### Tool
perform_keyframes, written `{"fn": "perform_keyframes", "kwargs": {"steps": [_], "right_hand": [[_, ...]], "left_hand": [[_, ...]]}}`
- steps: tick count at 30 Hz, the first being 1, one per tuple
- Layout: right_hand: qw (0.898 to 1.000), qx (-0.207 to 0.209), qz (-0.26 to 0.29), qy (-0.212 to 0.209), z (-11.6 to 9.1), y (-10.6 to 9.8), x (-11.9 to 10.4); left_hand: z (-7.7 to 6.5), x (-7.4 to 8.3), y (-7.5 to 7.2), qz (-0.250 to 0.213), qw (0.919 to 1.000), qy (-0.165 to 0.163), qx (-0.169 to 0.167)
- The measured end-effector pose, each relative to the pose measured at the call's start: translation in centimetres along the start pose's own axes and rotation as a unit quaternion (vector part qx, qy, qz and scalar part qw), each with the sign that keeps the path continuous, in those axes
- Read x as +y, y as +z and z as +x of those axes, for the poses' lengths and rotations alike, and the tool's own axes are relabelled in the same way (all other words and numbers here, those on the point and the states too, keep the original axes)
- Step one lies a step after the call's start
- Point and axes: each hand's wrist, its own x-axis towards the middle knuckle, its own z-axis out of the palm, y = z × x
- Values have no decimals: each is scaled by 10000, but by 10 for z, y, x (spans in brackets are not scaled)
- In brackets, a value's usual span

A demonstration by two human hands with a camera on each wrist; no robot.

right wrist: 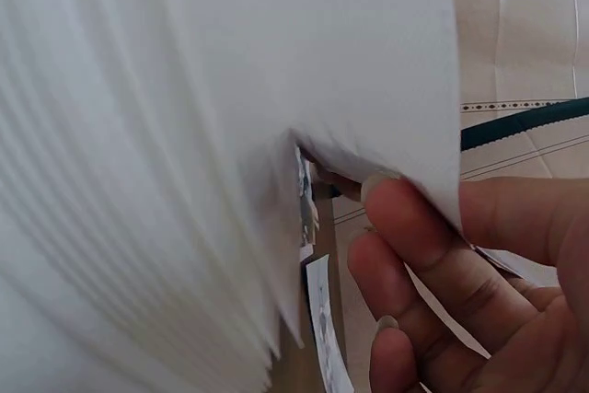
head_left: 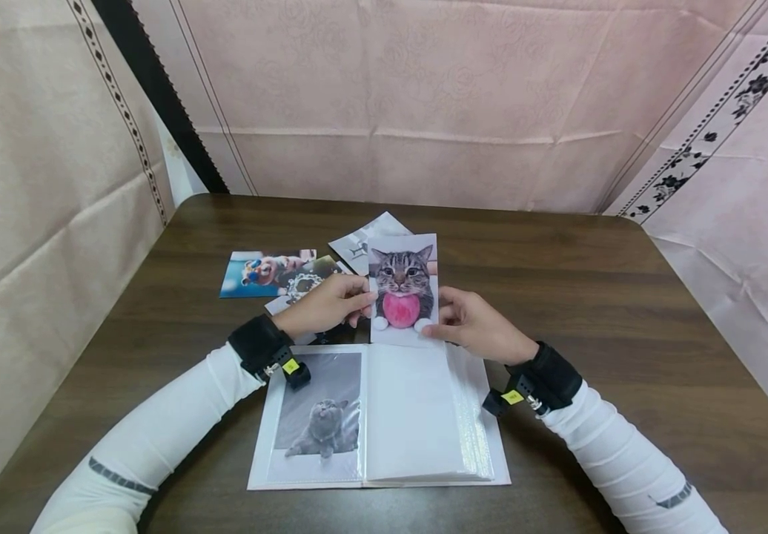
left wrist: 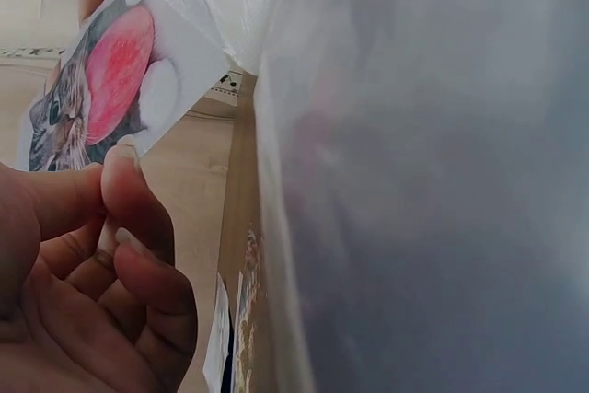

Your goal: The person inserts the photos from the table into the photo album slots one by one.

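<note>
A photo of a tabby cat with a pink ball [head_left: 401, 285] stands tilted up at the top edge of the open photo album [head_left: 500, 463]. My left hand [head_left: 327, 302] pinches its left edge between thumb and fingers. The right hand [head_left: 480, 326] pinches the lower right edge. In the left wrist view the cat photo [left wrist: 118, 71] has its lower edge against the clear sleeve. The album's left page holds a photo of a grey cat [head_left: 324, 415]; its right page [head_left: 411, 415] shows white. Seen from the right wrist, the album's page edges [right wrist: 212, 255] fan out beside the fingers.
Several loose photos lie behind the album to the left, among them a blue one [head_left: 240, 276] and a pale one [head_left: 384, 225], partly covered by the left hand and the cat photo. The brown wooden table [head_left: 577, 274] meets hanging cloth [head_left: 424, 96] at the back.
</note>
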Motion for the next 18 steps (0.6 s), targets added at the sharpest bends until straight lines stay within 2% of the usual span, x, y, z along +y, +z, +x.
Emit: {"fn": "perform_keyframes", "kwargs": {"steps": [9,13,18], "right_hand": [[9997,40,227,-19,-1,0,-4],[9997,52,218,1,0,1,-4],[9999,75,103,82,-1,2,-3]], "left_hand": [[0,-1,0,-36,9996,-162,-224],[0,-2,-1,119,9993,-237,-272],[0,-2,-1,203,9992,-314,-104]]}}
